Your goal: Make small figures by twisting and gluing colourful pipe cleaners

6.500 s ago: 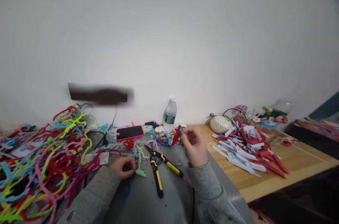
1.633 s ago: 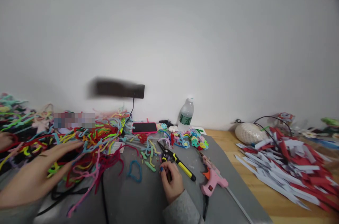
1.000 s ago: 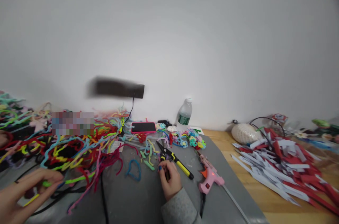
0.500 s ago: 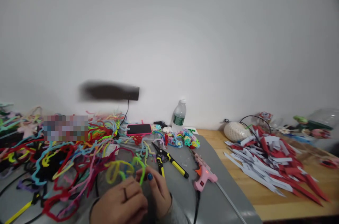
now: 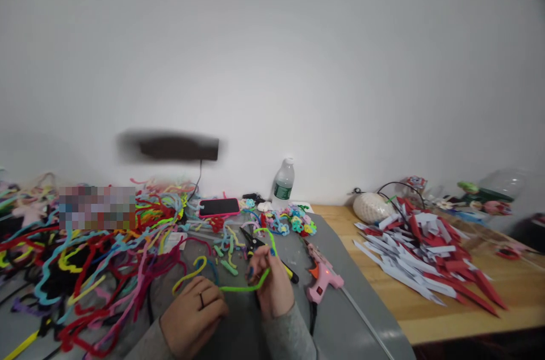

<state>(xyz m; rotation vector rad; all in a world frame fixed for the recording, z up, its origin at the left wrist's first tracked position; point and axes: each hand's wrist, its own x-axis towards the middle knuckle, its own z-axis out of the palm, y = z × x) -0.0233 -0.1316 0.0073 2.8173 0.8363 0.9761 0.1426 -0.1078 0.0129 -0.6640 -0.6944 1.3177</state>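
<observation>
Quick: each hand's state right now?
Left hand: closed, holding a bright-green fuzzy pipe cleaner.
Right hand: closed, pinching that same pipe cleaner.

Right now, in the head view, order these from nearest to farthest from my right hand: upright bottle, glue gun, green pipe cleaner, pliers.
From your right hand:
1. Green pipe cleaner: held in it.
2. Pliers: just behind it, partly hidden.
3. Glue gun: on its right.
4. Upright bottle: farther back, by the wall.
</observation>
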